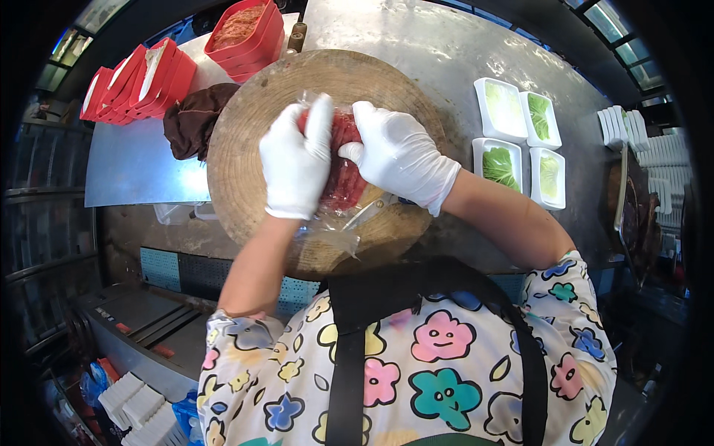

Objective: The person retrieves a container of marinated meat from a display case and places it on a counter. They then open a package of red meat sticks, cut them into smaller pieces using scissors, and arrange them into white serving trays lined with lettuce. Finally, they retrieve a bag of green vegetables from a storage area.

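Note:
Both my hands wear white gloves and are on a clear plastic bag of red raw meat (340,189) above a round wooden chopping block (240,139). My left hand (295,161) grips the left side of the bag, with its fingers near the top. From the right, my right hand (399,150) holds the bag, its thumb lying across the meat. Below the bag, on the block, lie scissors (369,213) with a metal blade, their handle partly hidden under my right wrist. A loose flap of clear plastic (334,242) spreads towards the block's near edge.
White dishes (499,129) with green leaves stand on the metal table (390,28) at right. Stacked red containers (245,53) stand at back left, others (139,83) lean further left. A dark brown cloth (192,122) touches the block. White trays (622,128) stand far right.

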A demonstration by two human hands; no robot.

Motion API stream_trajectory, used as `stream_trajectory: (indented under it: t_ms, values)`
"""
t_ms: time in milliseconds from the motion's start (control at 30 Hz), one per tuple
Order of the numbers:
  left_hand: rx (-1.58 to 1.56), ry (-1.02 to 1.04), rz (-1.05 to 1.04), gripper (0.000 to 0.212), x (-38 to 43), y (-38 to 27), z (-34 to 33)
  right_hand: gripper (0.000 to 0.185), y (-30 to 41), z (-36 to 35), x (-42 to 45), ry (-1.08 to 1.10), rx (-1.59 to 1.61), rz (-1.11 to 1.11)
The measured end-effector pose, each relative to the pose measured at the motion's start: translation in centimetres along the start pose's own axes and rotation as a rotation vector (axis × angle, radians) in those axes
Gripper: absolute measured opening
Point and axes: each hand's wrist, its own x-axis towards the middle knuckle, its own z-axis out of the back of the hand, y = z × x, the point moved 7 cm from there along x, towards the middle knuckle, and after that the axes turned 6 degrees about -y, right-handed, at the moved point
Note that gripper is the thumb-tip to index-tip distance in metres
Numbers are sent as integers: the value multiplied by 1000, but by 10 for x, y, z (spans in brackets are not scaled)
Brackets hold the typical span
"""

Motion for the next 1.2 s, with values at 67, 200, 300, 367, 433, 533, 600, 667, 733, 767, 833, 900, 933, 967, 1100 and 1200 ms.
stream_trajectory:
  t_ms: [67, 200, 300, 367, 433, 533, 600, 667, 733, 767, 833, 900, 933, 967, 1100, 1200]
  values:
    - [-204, 60, 120, 45, 18, 16, 5, 34, 8, 8, 4, 10, 31, 78]
    - [-721, 390, 442, 29, 33, 30, -3, 57, 24, 34, 25, 89, 192, 281]
    - [-1032, 465, 533, 25, 37, 13, -9, 59, 46, 54, 36, -26, 270, 459]
    - [-908, 559, 417, 24, 45, -2, -4, 53, 47, 59, 43, -165, 420, 637]
    - [-694, 551, 244, 30, 57, 6, 1, 46, 36, 46, 51, -93, 461, 500]
    - [-64, 470, 55, 35, 65, 24, -4, 36, 14, 23, 47, -166, 277, 387]
    - [382, 493, -160, 44, 64, 26, -15, 31, -3, -6, 55, -52, 174, 295]
    - [641, 523, -171, 48, 70, 64, -43, 23, -23, -32, 62, 10, 1, 158]
    - [565, 488, -68, 47, 73, 76, -50, 23, -40, -31, 51, -110, 28, 198]
    - [527, 467, -18, 47, 76, 82, -53, 23, -48, -29, 46, -172, 39, 221]
    - [73, 564, 169, 41, 77, 92, -56, 25, -34, -12, 45, -186, 158, 241]
    - [-346, 729, 212, 37, 74, 43, -35, 27, -18, 24, 47, -196, 385, 230]
    - [-393, 806, 140, 35, 81, 34, -29, 27, -7, 38, 51, -254, 374, 301]
    - [-443, 892, 71, 34, 86, 25, -27, 28, 1, 48, 52, -312, 360, 360]
    - [434, 567, -965, 29, 80, -43, -3, 34, 39, 71, 32, -334, 132, 544]
    - [966, 628, -969, 19, 71, -58, -9, 37, 37, 70, 33, -308, -9, 519]
